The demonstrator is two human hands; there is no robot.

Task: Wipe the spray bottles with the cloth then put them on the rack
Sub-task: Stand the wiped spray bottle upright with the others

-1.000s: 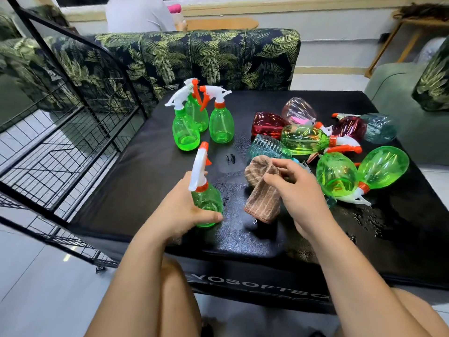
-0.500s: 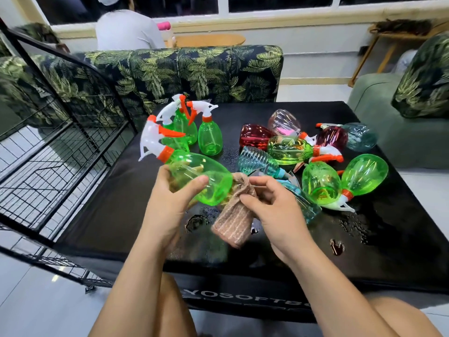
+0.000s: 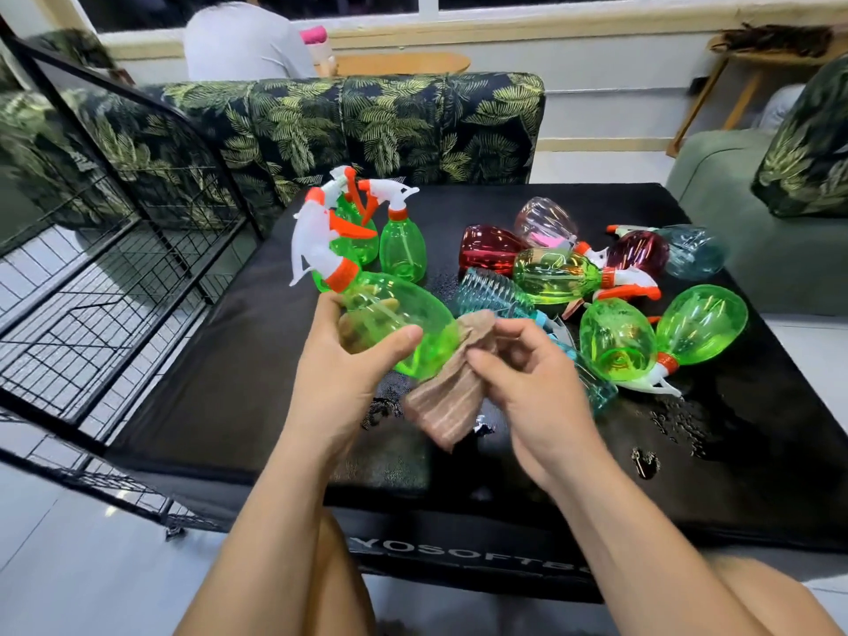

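**Head view, wiping stage.** The left hand [image 3: 339,374] holds a green spray bottle [image 3: 404,323] tilted above the table [image 3: 220,406], with its sprayer head [image 3: 316,250] up and to the left. The grip is wrapped round the bottle's body, thumb across the near side. The right hand [image 3: 527,383] has its grip pinched on a brown cloth [image 3: 452,392], whose upper fold touches the bottle's base.

**Progress (as judged): early.** One bottle is under the cloth. Upright green bottles [image 3: 403,245] stand together at the table's far left (whether they are already wiped cannot be told). A heap of lying bottles [image 3: 617,339] waits on the right, among them a red bottle [image 3: 486,250] and a ribbed teal bottle [image 3: 491,293]. No bottle shows on the visible shelves of the wire rack [image 3: 114,277], just left of the table, so every placing appears left to do.

**Materials.**
- **Bottles:** the bodies are clear tinted plastic, egg-shaped and glossy, some smooth and some ribbed.
- **Sprayer heads:** white opaque plastic with orange triggers and collars.
- **Cloth:** soft and striped, hanging limp below the pinch.
- **Table top:** black and faintly shiny, with water droplets [image 3: 679,424] scattered over its right part, so the bottles are probably wet and slippery.
- **Rack:** thin black metal grid.
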